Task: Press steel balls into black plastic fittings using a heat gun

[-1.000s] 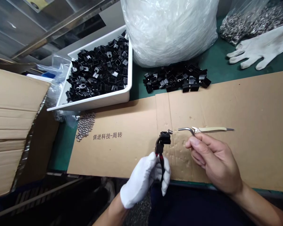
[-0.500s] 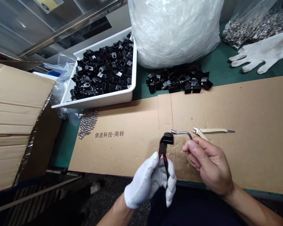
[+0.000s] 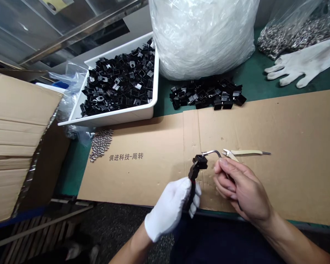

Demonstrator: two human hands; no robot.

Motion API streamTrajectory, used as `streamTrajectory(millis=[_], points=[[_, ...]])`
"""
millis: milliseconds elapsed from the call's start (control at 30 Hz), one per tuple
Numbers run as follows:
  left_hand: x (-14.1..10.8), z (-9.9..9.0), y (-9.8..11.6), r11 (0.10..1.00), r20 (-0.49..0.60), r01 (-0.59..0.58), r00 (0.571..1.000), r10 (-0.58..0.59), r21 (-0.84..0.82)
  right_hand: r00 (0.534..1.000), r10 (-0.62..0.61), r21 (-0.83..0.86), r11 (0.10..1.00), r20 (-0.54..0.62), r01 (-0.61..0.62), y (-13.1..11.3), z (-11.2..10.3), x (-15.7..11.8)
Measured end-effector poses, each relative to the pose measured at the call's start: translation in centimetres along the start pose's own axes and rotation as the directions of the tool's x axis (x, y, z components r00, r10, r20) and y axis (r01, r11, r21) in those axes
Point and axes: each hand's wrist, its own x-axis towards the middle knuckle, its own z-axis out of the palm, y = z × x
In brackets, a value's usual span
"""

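Note:
My left hand, in a white glove, is closed around dark-handled pliers. Their jaws grip a small black plastic part. Bare, my right hand pinches a bent metal hex key. The key's short end points left and meets the upper edge of the black part; whether it sits inside a hole, I cannot tell. Behind my right fingers lie pale-handled cutters on the cardboard.
A white bin full of black parts stands back left, and a loose pile of them lies on the green table. Small metal pieces sit on the cardboard sheet. A large plastic bag and a spare glove are farther back.
My left hand has tightened around the pliers and tilted them, with the black part turned and shifted slightly right. The silvery metal piece on the key's tip no longer shows clearly.

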Motion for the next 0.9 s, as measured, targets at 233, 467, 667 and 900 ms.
streamTrajectory(millis=[233,467,667,900], points=[[-0.1,-0.7,0.7,0.912,-0.014,-0.106,0.993,0.121,0.396,0.979,0.189,0.107,0.975,0.078,-0.196,-0.7,-0.2,-0.2],[0.1,-1.1,1.2,0.685,-0.007,-0.189,0.962,0.272,0.703,0.922,0.358,0.103,0.922,0.146,-0.374,-1.8,-1.7,0.0],[0.0,-1.4,0.7,0.546,0.030,-0.215,0.945,0.327,0.810,0.874,0.444,0.015,0.890,0.200,-0.456,-3.1,-3.8,0.2],[0.1,-1.6,0.0,0.410,0.082,-0.255,0.916,0.393,0.876,0.814,0.529,-0.135,0.849,0.241,-0.511,-4.3,-5.9,0.7]])
